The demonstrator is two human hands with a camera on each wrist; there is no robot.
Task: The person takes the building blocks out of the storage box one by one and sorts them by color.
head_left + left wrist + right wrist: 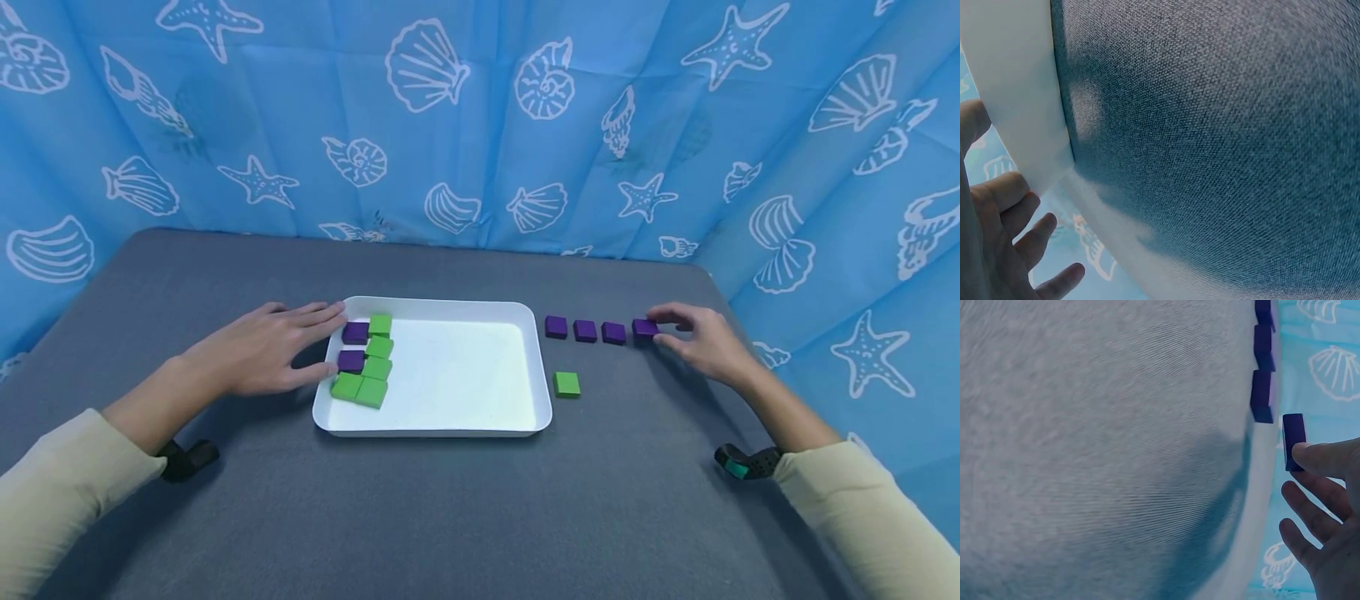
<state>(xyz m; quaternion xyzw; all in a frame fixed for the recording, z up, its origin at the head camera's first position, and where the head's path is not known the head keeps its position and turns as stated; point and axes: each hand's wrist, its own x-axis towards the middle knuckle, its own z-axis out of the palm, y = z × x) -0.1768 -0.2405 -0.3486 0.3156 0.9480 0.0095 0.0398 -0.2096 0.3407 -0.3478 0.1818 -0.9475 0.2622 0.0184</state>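
My left hand (273, 348) lies at the left wall of a white tray (536, 392), its fingers extended and touching or nearly touching the rim. Inside the tray's left end, near those fingertips, are two purple blocks (351, 361) and several green blocks (372, 392) grouped together. Between thumb and fingers, my right hand (705, 340) pinches a purple block (1295, 440). In the right wrist view the block appears raised above the table edge. To its left, three purple blocks (585, 331) stand in a row on the table.
A single green block (567, 384) lies on the grey table (465, 517), just right of the tray. Behind the table hangs a blue curtain (480, 125) with white shell and starfish prints, which also runs along the right side.
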